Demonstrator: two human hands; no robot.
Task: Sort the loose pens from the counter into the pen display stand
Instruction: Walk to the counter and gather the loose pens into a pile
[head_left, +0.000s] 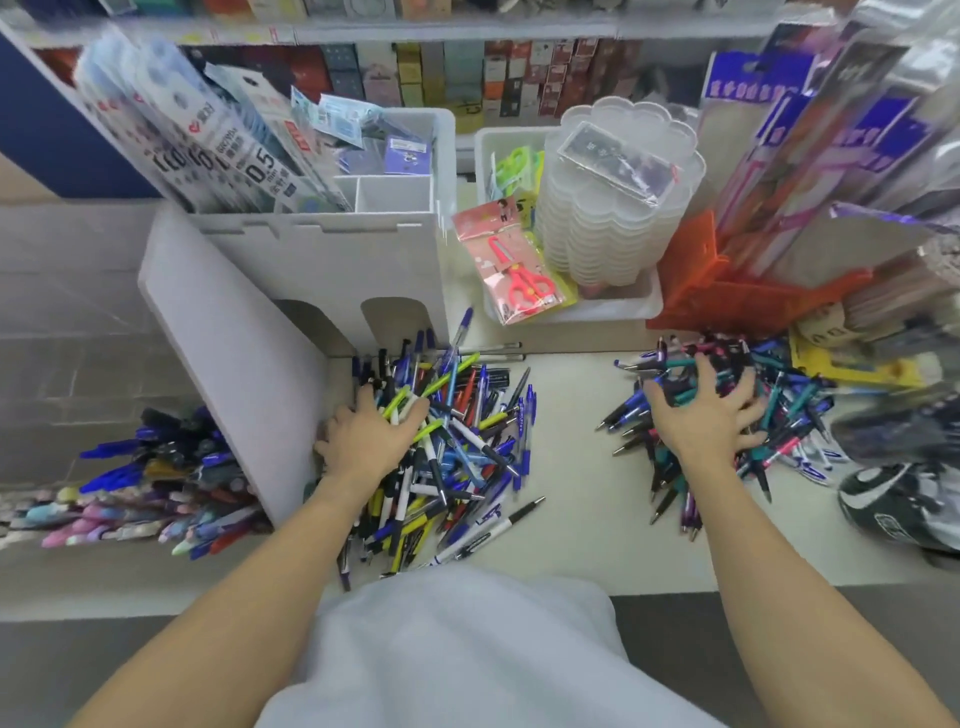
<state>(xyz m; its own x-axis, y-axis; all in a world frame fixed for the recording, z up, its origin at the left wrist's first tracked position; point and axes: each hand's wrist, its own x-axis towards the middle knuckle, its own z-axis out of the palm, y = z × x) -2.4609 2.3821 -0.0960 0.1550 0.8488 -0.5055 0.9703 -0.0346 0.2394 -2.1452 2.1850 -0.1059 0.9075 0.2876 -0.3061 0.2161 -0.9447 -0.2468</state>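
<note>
Pale fabric of the person's shirt (467, 649) fills the near edge, and both bare forearms reach away from it over the pale desk (576, 467); the left hand (371, 436) lies palm-down on the mixed heap of yellow, white and blue ballpoint pens (457, 447), fingers curled into the pens as if gathering a bunch, though how many it holds I cannot tell; the right hand (709, 410) is spread wide, fingers splayed and pressing on the darker pile of blue, teal and black click pens (737, 405). Pens in both heaps lie crossed in every direction. The white board pen display stand (234, 353) stands just left of the left hand, touching that heap; already-sorted pens (156, 493) show beyond its slanted panel, so the left hand is much the nearer for the coming transfer.
</note>
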